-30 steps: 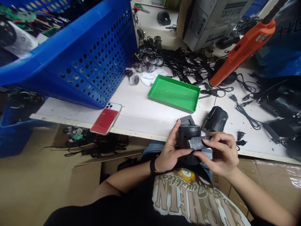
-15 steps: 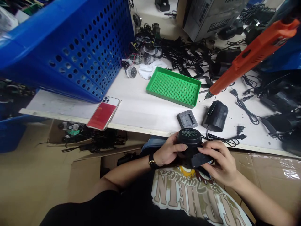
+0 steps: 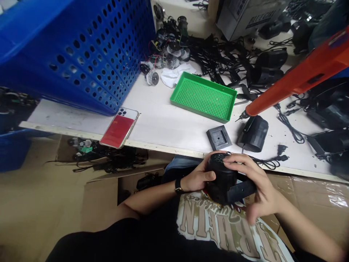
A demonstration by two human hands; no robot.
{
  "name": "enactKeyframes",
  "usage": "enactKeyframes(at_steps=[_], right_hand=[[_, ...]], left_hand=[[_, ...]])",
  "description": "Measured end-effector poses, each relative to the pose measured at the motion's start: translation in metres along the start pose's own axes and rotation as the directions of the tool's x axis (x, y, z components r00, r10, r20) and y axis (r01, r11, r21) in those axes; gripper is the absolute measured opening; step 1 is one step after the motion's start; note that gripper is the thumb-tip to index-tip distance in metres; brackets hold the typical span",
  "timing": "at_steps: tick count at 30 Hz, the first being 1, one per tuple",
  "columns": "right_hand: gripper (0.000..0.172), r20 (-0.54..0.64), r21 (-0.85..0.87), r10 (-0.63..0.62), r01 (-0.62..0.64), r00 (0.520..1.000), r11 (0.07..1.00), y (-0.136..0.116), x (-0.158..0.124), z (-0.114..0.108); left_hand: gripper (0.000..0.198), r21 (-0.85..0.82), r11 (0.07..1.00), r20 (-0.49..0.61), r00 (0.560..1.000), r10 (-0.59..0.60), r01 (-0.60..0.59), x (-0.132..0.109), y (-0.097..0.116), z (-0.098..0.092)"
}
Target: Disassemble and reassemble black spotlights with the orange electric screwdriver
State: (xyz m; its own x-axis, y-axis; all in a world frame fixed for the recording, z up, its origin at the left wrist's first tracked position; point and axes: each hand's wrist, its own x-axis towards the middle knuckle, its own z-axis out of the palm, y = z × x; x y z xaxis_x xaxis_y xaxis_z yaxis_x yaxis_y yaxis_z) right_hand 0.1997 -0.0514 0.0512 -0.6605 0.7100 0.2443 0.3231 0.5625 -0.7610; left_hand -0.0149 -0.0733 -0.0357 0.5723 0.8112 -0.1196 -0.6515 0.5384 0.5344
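- Head view, the hands: the left hand point(image 3: 196, 175) wraps the side of a black lamp housing point(image 3: 219, 186), its grip closed with the thumb and fingers against the casing. The right hand point(image 3: 260, 183) lies over the top and far side, its upper fingers closed on the housing and its lower fingers blurred by motion.
- Head view, the held thing: the housing is off the bench, held just above the person's lap and just short of the bench edge. Its perforated round end faces up, and a flat black bracket point(image 3: 242, 191) sticks out to the right at its lower side.
- Head view, the bench point(image 3: 163, 127): just beyond the hands lie a grey square plate point(image 3: 219, 137) and a second black housing point(image 3: 255, 134) with a power cord point(image 3: 268, 163). An orange electric screwdriver point(image 3: 294, 85) slants above them, its bit just beside that housing. Farther off are a green perforated tray point(image 3: 203, 96), a blue perforated crate point(image 3: 81, 62) and a phone in a red case point(image 3: 119, 128).
- Judgement: the step in hand looks like turning and fitting the housing and bracket together. This calls for a steady two-handed hold that keeps the bracket square to the housing.
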Motion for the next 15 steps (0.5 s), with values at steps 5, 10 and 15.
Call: enactKeyframes(at_steps=[5, 10, 15], right_hand=[[0.038, -0.004, 0.036, 0.283, -0.283, 0.959, 0.958, -0.009, -0.004, 0.001], [0.017, 0.026, 0.003, 0.401, -0.401, 0.916, 0.916, -0.022, -0.004, 0.007], [0.02, 0.073, -0.006, 0.47, -0.471, 0.88, 0.882, -0.027, -0.004, 0.014]], left_hand=[[0.085, 0.094, 0.995, 0.017, 1.0, -0.026, 0.024, -0.001, -0.009, -0.011], [0.078, 0.226, 0.973, 0.069, 0.996, -0.064, 0.047, -0.003, -0.019, -0.024], [0.083, 0.218, 0.972, 0.084, 0.99, -0.11, 0.09, -0.003, -0.03, -0.031]])
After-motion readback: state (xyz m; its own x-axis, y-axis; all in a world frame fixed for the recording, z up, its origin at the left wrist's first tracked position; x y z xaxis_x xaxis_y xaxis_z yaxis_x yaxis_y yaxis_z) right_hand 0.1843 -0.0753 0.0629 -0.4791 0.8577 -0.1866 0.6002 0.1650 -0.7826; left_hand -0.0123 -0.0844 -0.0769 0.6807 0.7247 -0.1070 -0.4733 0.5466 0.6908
